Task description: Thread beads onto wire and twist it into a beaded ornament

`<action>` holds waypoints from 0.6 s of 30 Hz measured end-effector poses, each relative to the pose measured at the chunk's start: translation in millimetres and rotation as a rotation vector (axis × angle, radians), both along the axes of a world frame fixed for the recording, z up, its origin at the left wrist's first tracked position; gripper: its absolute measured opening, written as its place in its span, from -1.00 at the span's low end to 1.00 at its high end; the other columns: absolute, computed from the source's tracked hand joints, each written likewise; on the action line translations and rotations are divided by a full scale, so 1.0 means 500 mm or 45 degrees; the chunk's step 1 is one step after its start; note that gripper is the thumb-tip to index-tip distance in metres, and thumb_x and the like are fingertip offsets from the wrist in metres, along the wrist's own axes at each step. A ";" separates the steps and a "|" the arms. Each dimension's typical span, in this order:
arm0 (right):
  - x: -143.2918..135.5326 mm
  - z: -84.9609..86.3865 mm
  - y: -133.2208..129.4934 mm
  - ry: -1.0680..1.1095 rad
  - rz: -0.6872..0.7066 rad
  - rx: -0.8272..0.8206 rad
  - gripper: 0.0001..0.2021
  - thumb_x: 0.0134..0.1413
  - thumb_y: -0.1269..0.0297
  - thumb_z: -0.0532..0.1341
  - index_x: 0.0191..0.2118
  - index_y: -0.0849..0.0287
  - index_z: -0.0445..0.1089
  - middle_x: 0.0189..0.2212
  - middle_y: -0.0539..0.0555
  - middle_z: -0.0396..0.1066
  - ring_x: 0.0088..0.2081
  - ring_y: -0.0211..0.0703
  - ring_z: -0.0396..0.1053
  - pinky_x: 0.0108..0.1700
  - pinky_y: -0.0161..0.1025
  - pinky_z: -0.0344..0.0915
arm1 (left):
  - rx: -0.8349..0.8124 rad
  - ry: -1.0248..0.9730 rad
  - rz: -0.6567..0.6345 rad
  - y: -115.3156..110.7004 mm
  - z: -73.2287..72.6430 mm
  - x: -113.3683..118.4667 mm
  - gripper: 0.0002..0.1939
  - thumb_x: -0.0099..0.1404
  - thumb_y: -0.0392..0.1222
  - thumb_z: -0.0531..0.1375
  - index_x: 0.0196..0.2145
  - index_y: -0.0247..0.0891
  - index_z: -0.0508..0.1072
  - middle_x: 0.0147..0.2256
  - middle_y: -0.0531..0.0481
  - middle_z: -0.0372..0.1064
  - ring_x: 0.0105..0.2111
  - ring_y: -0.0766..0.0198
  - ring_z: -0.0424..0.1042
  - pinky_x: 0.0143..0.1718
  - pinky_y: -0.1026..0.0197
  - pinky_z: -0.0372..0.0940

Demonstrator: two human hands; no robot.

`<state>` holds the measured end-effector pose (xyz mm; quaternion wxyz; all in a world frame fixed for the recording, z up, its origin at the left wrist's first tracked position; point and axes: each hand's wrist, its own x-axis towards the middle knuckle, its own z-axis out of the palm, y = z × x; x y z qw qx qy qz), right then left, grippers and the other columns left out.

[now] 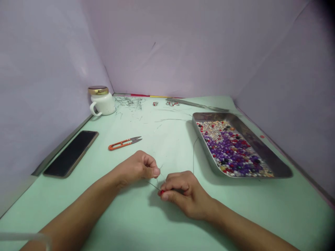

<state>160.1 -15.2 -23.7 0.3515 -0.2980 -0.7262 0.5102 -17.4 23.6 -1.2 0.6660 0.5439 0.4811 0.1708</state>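
Between thumb and forefinger, my right hand pinches a small red bead low over the table. A thin dark wire runs out from the bead toward the upper left. My left hand is closed in a pinch on a fine end of wire, just left of and above the right hand. Fingers hide part of the bead and most of where the wire passes through it. Orange thread snips lie beyond my left hand.
Right of my hands stands a metal tray of mixed beads. At left lie a phone and a white lidded mug. Toward the back are wire scraps, small beaded pieces and a bundle of long wires.
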 end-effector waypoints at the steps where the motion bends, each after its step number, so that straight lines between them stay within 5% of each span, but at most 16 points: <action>1: -0.001 0.001 -0.001 0.014 0.011 -0.012 -0.85 -0.06 0.38 0.18 -0.49 0.35 0.45 -0.60 0.07 0.35 -0.57 -0.34 0.23 -0.50 -0.41 0.15 | -0.036 -0.057 0.005 -0.002 -0.005 0.004 -0.82 -0.06 -0.23 0.20 -0.67 -0.34 0.27 -0.75 0.18 0.04 -0.70 0.50 -0.06 -0.65 0.36 -0.12; 11: -0.012 -0.001 -0.012 0.130 0.057 -0.364 -0.85 -0.12 0.38 0.19 -0.56 0.35 0.43 -0.69 -0.02 0.24 -0.62 -0.38 0.10 -0.58 -0.40 0.05 | 0.012 -0.442 0.057 -0.028 -0.033 0.051 -0.71 -0.04 -0.12 0.24 -0.63 -0.32 0.20 -0.72 0.20 0.01 -0.69 0.51 -0.08 -0.68 0.37 -0.16; 16: -0.009 -0.003 -0.004 0.036 -0.033 -0.488 -0.84 -0.13 0.39 0.17 -0.61 0.33 0.38 -0.71 -0.07 0.14 -0.62 -0.39 0.03 -0.58 -0.39 0.00 | -0.112 -0.303 0.046 0.001 -0.036 0.030 -0.75 0.00 -0.09 0.21 -0.57 -0.34 0.30 -0.70 0.16 0.08 -0.72 0.52 -0.10 -0.71 0.37 -0.22; 18: -0.007 -0.004 0.001 0.002 -0.093 -0.527 -0.84 -0.12 0.36 0.17 -0.61 0.31 0.37 -0.69 -0.04 0.19 -0.59 -0.37 0.07 -0.54 -0.38 0.04 | 0.040 -0.188 0.123 0.018 -0.020 0.013 -0.75 0.09 -0.05 0.14 -0.40 -0.32 0.38 -0.52 0.05 0.26 -0.69 0.51 -0.03 -0.71 0.37 -0.20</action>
